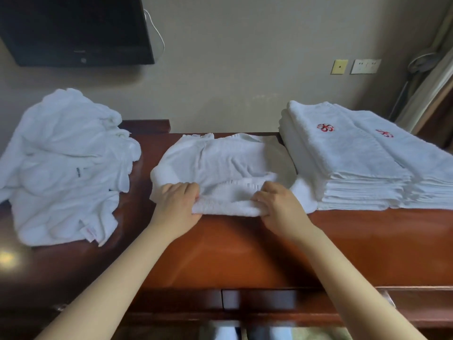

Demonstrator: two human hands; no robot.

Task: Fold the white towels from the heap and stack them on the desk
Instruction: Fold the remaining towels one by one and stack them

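Note:
A white towel (pixel 220 163) lies spread and rumpled in the middle of the reddish wooden desk (pixel 245 251). Its near edge is bunched into a thick roll. My left hand (pixel 176 207) grips the left end of that roll. My right hand (pixel 279 204) grips the right end, fingers curled into the cloth. A loose heap of white towels (pixel 63 163) sits at the left. At the right stands a neat stack of folded white towels (pixel 362 158) with red embroidered marks on top.
A dark television (pixel 73 30) hangs on the wall at the back left with a white cable beside it. Wall sockets (pixel 365 66) are at the back right. Drawer fronts (pixel 259 299) run under the desk's near edge.

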